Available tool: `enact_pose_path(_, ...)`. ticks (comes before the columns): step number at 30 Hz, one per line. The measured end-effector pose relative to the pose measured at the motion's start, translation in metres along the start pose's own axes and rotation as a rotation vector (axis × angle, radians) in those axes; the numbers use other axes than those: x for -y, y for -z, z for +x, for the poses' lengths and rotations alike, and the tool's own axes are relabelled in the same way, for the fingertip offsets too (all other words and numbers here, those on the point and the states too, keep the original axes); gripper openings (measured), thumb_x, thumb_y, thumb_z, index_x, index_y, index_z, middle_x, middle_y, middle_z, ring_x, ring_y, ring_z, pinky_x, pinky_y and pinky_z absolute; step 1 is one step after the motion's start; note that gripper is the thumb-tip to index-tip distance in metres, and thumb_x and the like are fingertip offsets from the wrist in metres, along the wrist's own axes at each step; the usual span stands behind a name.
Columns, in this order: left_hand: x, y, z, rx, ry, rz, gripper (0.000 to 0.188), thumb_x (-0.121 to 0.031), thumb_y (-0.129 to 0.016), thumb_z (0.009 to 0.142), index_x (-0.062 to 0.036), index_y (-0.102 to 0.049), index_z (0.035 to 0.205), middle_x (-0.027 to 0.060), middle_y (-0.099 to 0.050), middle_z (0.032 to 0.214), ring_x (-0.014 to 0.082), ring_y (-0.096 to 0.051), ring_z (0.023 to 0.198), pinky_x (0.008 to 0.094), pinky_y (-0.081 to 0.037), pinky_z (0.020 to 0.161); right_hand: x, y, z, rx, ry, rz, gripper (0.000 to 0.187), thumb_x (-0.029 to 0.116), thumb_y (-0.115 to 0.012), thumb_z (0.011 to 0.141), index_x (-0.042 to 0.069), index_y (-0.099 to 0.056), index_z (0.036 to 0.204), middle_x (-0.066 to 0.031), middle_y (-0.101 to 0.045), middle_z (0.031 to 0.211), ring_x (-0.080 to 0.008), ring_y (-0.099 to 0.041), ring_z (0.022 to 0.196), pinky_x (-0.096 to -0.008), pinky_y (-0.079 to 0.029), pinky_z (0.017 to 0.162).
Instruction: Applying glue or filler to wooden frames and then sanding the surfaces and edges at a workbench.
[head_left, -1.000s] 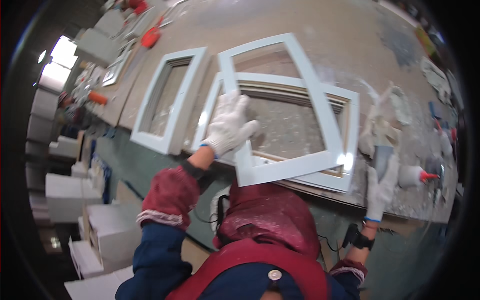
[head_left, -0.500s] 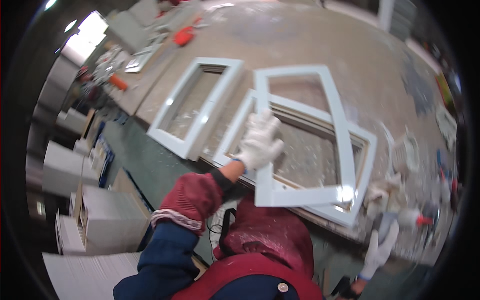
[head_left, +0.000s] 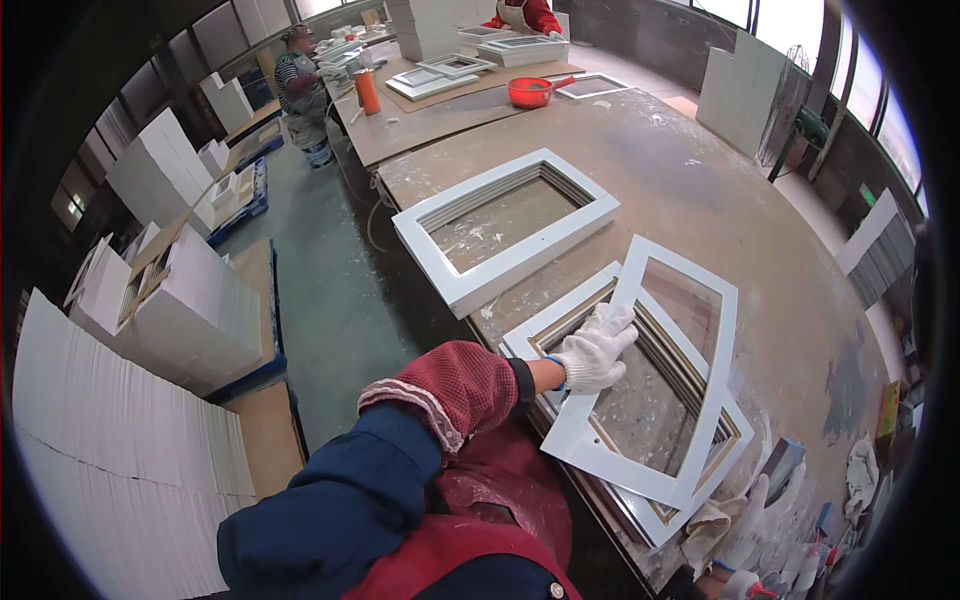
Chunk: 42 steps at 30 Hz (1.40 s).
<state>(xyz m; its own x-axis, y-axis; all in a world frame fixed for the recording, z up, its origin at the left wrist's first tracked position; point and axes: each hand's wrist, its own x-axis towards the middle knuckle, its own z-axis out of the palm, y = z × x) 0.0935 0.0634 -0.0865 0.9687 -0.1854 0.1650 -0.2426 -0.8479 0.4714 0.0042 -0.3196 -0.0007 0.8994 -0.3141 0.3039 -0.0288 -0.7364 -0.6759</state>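
A white frame with an open middle (head_left: 722, 345) lies askew on top of another white frame (head_left: 522, 340) near the table's front edge. My left hand (head_left: 597, 352), in a white knitted glove, grips the near-left bar of the upper frame with its fingers over it. At the lower right my right hand (head_left: 768, 508), also gloved, is partly blurred. Between its thumb and fingers sits a grey block (head_left: 783, 460). A crumpled cloth (head_left: 712, 527) lies beside that hand. Farther left on the table rests another white frame (head_left: 590, 215).
A red pan-like bowl (head_left: 530, 93) and an orange bottle-like object (head_left: 367, 92) stand toward the far end of the worktable (head_left: 780, 210). White panel stacks (head_left: 200, 310) line the left floor. Two people work beyond. A fan (head_left: 800, 130) stands at the far right.
The view has swung left and up, showing more of the room. My left hand keeps to the upper frame. My right hand has moved with the grey block past the cloth.
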Motion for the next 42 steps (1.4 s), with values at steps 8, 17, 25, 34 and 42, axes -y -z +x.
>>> enact_pose_path(8,-0.004,0.003,0.0,0.049,0.0,-0.019,0.061,-0.022,-0.06,0.084,-0.0021,-0.047,0.141,0.0231,-0.026,0.159,0.0568,-0.02,0.143,0.0555,-0.024,0.119,-0.142,-0.078,0.066,0.136,-0.121,-0.04,0.068,0.04,-0.057,0.101,0.0,-0.037,0.151,-0.0212,-0.036,0.156,-0.0332,-0.034,0.145,-0.0382,-0.026,0.118)
enact_pose_path(17,0.002,-0.003,-0.003,-0.028,-0.034,-0.079,0.059,-0.019,-0.06,0.08,-0.0006,-0.052,0.136,0.0237,-0.028,0.158,0.0565,-0.022,0.142,0.0546,-0.026,0.119,-0.114,-0.017,-0.006,0.126,0.025,-0.4,0.064,0.037,-0.056,0.1,-0.004,-0.04,0.147,-0.0248,-0.045,0.148,-0.0379,-0.041,0.138,-0.0404,-0.031,0.115)
enact_pose_path(25,-0.007,-0.011,0.002,0.017,0.004,-0.057,0.058,-0.022,-0.06,0.084,-0.0022,-0.05,0.137,0.0251,-0.026,0.158,0.0568,-0.02,0.143,0.0555,-0.023,0.119,-0.197,-0.041,-0.074,0.175,0.214,-0.746,0.059,0.033,-0.062,0.096,0.0,-0.045,0.142,-0.0223,-0.054,0.137,-0.0362,-0.056,0.121,-0.0423,-0.045,0.1)
enact_pose_path(34,0.021,-0.01,0.0,-0.096,-0.06,0.055,0.058,-0.023,-0.06,0.081,-0.0049,-0.052,0.136,0.0246,-0.034,0.156,0.05,-0.029,0.14,0.0529,-0.027,0.117,-0.096,-0.021,-0.053,0.236,0.007,-0.423,0.044,0.018,-0.065,0.088,0.003,-0.06,0.129,-0.0202,-0.068,0.112,-0.0364,-0.065,0.103,-0.0414,-0.051,0.092)
enact_pose_path(42,0.001,-0.008,0.005,-0.039,-0.036,0.035,0.056,-0.016,-0.061,0.077,-0.0079,-0.053,0.132,0.0187,-0.034,0.155,0.0474,-0.034,0.136,0.0524,-0.037,0.111,-0.011,0.034,-0.081,0.088,0.32,-0.188,0.037,0.007,-0.068,0.083,0.005,-0.066,0.121,-0.0127,-0.068,0.1,-0.0309,-0.067,0.087,-0.0356,-0.055,0.074)
